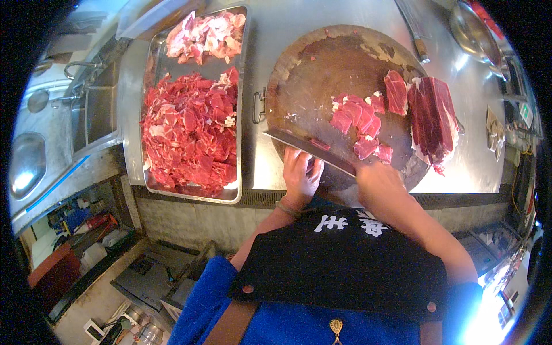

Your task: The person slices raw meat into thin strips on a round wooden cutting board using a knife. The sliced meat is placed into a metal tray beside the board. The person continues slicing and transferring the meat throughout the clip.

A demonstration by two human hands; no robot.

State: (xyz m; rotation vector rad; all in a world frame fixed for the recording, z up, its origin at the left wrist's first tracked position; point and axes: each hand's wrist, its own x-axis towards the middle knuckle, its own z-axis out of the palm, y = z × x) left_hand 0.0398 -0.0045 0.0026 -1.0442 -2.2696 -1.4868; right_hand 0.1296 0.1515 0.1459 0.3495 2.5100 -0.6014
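My right hand grips a knife, whose long blade lies across the near left part of a round wooden chopping board. Just below the blade is my left hand, fingers curled at the board's near edge; whether it holds anything is hidden. A thin meat strip touches the blade's far side. Several slices of raw red meat lie mid-board, with a thicker piece to their right. A large block of raw meat rests over the board's right edge.
Left of the board, a metal tray holds a heap of sliced red meat and paler, fatty pieces. A wooden-handled tool lies behind the board. A metal bowl stands at back right, a crumpled cloth at far right.
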